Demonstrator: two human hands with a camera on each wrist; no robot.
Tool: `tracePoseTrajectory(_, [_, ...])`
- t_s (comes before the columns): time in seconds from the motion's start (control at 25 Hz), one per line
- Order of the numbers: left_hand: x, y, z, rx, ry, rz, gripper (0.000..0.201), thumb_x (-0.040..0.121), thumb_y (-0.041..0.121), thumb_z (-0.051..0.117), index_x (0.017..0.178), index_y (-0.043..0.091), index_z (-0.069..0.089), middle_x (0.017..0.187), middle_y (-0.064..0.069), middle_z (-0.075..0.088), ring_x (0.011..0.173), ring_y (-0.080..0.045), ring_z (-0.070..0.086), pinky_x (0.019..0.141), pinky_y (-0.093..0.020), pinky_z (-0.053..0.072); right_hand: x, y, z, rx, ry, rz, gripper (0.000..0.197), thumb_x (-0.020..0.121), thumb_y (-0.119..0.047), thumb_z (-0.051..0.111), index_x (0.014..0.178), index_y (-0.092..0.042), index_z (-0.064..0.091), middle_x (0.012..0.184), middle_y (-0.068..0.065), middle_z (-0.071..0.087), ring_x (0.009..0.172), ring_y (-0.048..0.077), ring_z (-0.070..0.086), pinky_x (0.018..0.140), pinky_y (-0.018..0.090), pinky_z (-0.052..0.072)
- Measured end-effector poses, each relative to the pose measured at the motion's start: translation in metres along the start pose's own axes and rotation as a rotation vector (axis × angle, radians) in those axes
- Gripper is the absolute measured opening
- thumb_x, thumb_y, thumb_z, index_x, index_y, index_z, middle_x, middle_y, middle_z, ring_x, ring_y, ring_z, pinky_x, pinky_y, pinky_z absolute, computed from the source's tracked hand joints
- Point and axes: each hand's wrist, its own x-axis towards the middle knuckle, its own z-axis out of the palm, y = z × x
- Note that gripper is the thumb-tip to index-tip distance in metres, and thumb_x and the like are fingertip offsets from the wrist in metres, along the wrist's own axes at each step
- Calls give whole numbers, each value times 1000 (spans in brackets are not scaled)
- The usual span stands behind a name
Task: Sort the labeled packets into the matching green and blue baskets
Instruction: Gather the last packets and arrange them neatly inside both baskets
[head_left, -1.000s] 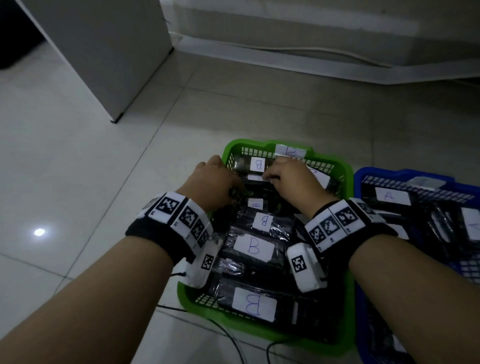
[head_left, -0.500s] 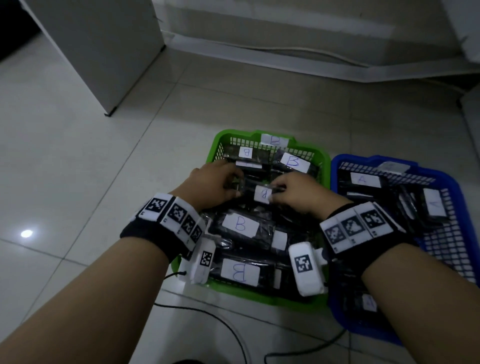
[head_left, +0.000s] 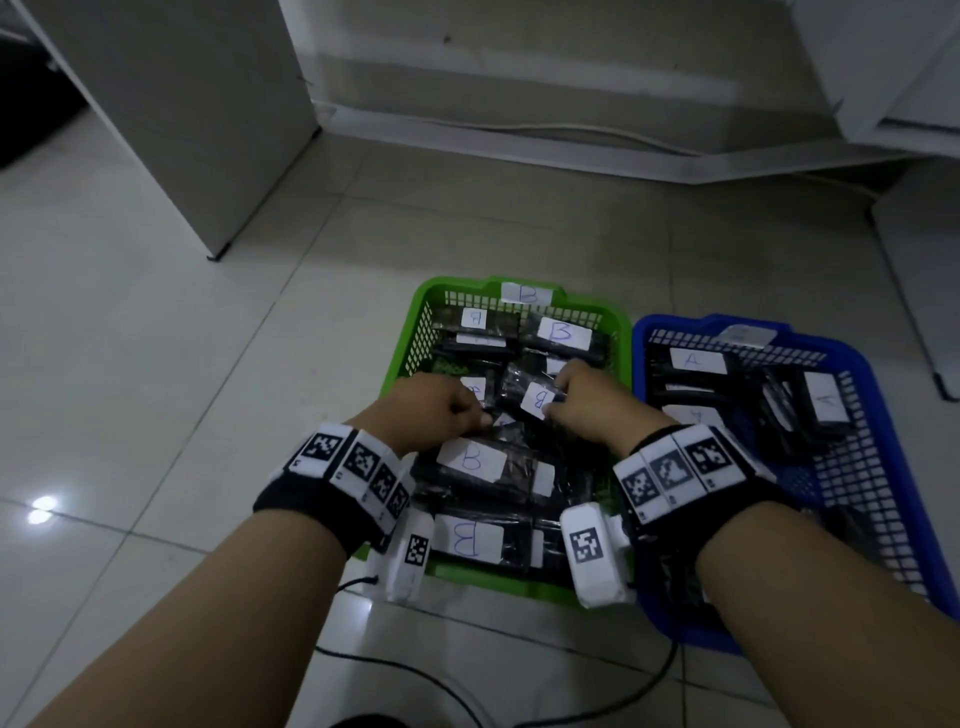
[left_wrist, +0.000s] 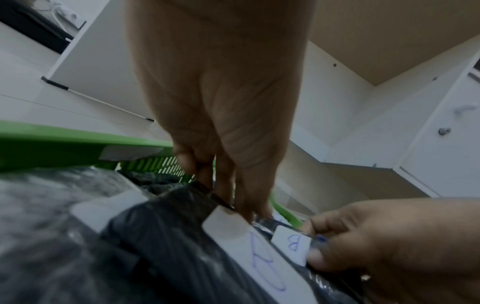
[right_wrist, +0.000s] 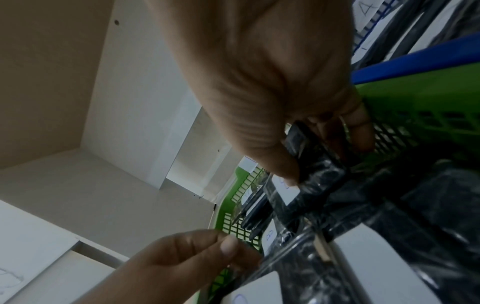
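Note:
A green basket (head_left: 410, 338) full of black packets labeled B stands left of a blue basket (head_left: 883, 395) with packets labeled A. Both hands are over the middle of the green basket. My right hand (head_left: 558, 400) pinches a small black packet with a B label (head_left: 537, 400) between thumb and fingers, as the right wrist view (right_wrist: 311, 156) also shows. My left hand (head_left: 475, 415) pinches the clear wrapper at that packet's left end (right_wrist: 246, 265). In the left wrist view the left fingers (left_wrist: 226, 185) reach down behind a larger B packet (left_wrist: 249, 242).
A white cabinet (head_left: 182, 130) stands at the back left and white furniture (head_left: 909, 78) at the back right. A grey wall step (head_left: 519, 130) runs behind the baskets. Black cables (head_left: 415, 670) lie on the tiled floor near me.
Both hands came from the far end of the green basket toward its middle, bringing the small B packet with them. The head view swung left and the blue basket came more into view.

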Motion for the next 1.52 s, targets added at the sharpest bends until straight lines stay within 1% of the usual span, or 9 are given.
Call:
tracePoseTrajectory(0.12, [11,-3,-7,206,162,-7,28,90,45,54,109,27,66,116,2,59,112,-22,50,92,-35,40,-3,-2,4,-35,-58,-9,42,96,-29,49,129,-4,44,126,17,55,111,32,55,75,27,38])
tracePoseTrajectory(0.24, [31,-7,-12,321,106,-5,45,87,42,57,129,27,51,134,1,51,128,-24,37,108,-42,27,-5,-4,5,18,-117,-41,35,99,-23,42,124,-1,52,127,19,56,116,32,53,84,27,41])
tracePoseTrajectory(0.32, [46,-10,-8,381,28,-2,57,84,45,58,135,24,44,138,-4,50,132,-26,34,115,-46,18,-3,0,5,90,-64,-42,24,93,-26,55,112,-11,58,123,17,57,112,31,54,89,31,44])
tracePoseTrajectory(0.48, [57,-18,0,494,-38,24,64,77,57,59,133,29,48,136,2,53,132,-27,36,117,-51,8,-1,13,-1,438,-35,-6,52,72,-13,77,116,-21,50,114,8,59,94,27,64,81,41,56])
tracePoseTrajectory(0.68, [55,-15,1,456,-28,-19,58,73,58,64,123,29,56,122,1,62,125,-27,43,117,-45,10,1,21,-17,619,151,14,15,71,-3,73,78,-13,64,92,19,71,84,36,69,75,53,58])
tracePoseTrajectory(1.0, [59,-8,1,169,-28,-85,57,68,46,76,117,26,55,122,2,60,123,-21,49,116,-46,-6,3,22,1,634,158,-30,19,72,-7,72,73,-22,60,88,15,71,80,32,69,71,47,58])
tracePoseTrajectory(1.16, [57,-7,0,41,-10,-95,57,71,37,78,121,26,53,126,0,58,125,-22,47,119,-44,5,8,27,4,627,165,-30,24,73,-10,73,76,-26,57,91,7,69,82,26,68,71,37,57])
tracePoseTrajectory(1.32, [59,-12,-1,-123,-22,-99,58,70,32,80,120,28,52,116,2,63,113,-22,57,112,-45,29,9,28,4,640,230,-28,34,74,-12,72,104,-21,58,95,1,64,87,22,64,75,34,54])
tracePoseTrajectory(1.52, [61,-13,-4,-173,2,-59,54,74,26,77,117,26,43,112,-3,65,95,-21,63,97,-37,47,9,28,-2,670,302,-38,29,76,-11,69,98,-23,54,85,-5,60,84,21,63,75,35,53])
